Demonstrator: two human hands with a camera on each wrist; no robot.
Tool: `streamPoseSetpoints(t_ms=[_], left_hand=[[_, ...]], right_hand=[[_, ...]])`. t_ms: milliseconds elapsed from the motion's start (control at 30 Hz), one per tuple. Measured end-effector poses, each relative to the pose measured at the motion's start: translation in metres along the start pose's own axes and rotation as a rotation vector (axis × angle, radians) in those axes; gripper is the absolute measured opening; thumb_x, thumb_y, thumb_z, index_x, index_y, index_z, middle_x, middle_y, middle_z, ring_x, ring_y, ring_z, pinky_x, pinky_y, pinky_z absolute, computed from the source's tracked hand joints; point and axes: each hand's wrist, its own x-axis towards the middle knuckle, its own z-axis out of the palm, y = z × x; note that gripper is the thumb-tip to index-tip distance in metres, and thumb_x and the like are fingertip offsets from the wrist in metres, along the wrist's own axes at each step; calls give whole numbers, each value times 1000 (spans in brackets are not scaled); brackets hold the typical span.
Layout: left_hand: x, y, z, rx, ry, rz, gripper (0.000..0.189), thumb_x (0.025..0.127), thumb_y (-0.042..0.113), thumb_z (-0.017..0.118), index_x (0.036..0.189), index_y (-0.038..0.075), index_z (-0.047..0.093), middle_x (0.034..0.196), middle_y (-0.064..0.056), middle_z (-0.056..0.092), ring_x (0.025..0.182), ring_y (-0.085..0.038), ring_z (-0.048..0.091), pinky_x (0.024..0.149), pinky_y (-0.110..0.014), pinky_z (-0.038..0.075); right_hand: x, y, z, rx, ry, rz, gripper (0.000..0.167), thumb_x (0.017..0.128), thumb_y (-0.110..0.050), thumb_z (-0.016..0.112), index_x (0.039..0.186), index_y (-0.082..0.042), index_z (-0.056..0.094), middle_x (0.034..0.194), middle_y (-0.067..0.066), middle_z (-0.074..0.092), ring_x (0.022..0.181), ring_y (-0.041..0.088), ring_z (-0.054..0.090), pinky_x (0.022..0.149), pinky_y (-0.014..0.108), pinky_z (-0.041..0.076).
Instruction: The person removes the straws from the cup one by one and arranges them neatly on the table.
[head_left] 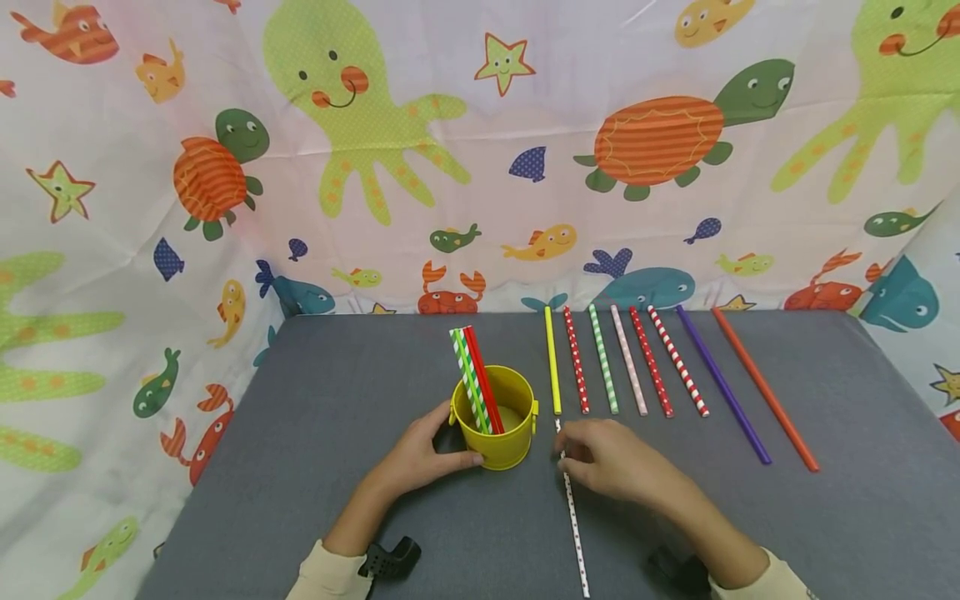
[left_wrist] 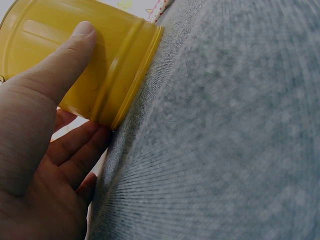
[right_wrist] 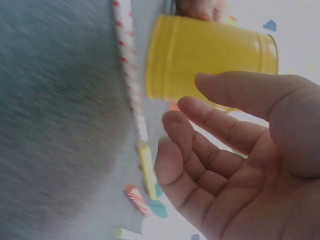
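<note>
A small yellow bucket (head_left: pixel 508 450) stands upright with several paper straws (head_left: pixel 480 379) leaning inside, green-striped, light green and red. My left hand (head_left: pixel 416 458) holds its left side, thumb (left_wrist: pixel 70 60) on the near wall and fingers reaching behind. To the right of the bucket a white straw with small red dots (head_left: pixel 574 521) lies on the table, pointing toward me. Over its upper part is my right hand (head_left: pixel 618 462), fingers loosely bent. In the right wrist view nothing sits between those fingertips, and the dotted straw (right_wrist: pixel 129 65) lies apart from them.
A row of straws lies at the back right: yellow (head_left: pixel 552 362), several patterned ones such as a red-striped one (head_left: pixel 678 362), then longer purple (head_left: pixel 723 385) and orange (head_left: pixel 765 390) ones. Behind the grey table (head_left: pixel 337 375) hangs a sea-animal cloth (head_left: pixel 502 125).
</note>
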Motion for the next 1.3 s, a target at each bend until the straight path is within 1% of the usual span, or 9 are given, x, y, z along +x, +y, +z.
streamPoseSetpoints(t_ms=[167,333,433,567,700,800,900,1133,1300], left_hand=[[-1,7,1,-3,8,-9,89,79,25,89,153,14,40,150,-4,47,139,-22,41,114,-49,31],[-6,35,-7,-23,2,-17,86,80,18,88,151,7,42,149,-8,48,138,-25,43,114,-49,32],[-8,42,-9,-31,8,-17,84,80,18,88,150,6,43,148,-9,49,137,-25,43,113,-50,33],[-5,23,-5,-25,16,-9,86,79,21,88,152,9,42,149,-6,49,138,-24,42,114,-51,32],[-2,-1,0,-9,11,9,89,80,29,88,153,18,40,150,1,47,138,-20,41,114,-50,32],[-1,-2,0,-6,2,18,89,80,36,87,154,24,38,150,6,47,138,-16,41,114,-49,32],[-1,-1,0,-9,-7,26,90,81,40,86,155,28,36,150,8,46,138,-14,41,115,-47,31],[1,0,0,-14,-14,40,90,81,38,86,155,28,36,150,8,46,137,-13,42,114,-46,32],[1,1,0,-8,-6,45,89,81,33,87,154,25,38,149,7,48,137,-14,43,114,-46,33]], right_hand=[[10,-8,-19,-20,58,-11,7,92,-9,71,98,-9,74,85,-10,65,73,6,57,65,28,53],[28,-20,-34,-27,149,-31,9,94,-11,69,102,-10,74,92,-5,68,80,11,59,69,29,54],[41,-32,-40,-37,198,-61,13,93,-9,68,105,-8,74,96,-3,68,84,15,60,71,31,55],[60,-51,-43,-68,228,-110,18,92,-7,67,110,-5,72,96,0,67,84,19,61,72,31,54],[79,-67,-42,-79,198,-126,34,93,-9,67,127,-6,64,89,-3,64,74,14,57,64,28,53],[92,-75,-41,-74,160,-100,51,94,-11,67,143,-10,52,84,-5,62,65,12,54,57,26,51],[100,-80,-40,-79,133,-82,59,95,-11,67,150,-14,44,80,-4,59,61,12,53,53,25,51],[107,-83,-36,-142,120,-109,58,93,-10,69,147,-17,49,86,-2,59,68,13,54,52,24,50],[105,-82,-36,-168,142,-136,53,93,-11,69,144,-14,52,81,-3,56,65,12,52,52,24,48]])
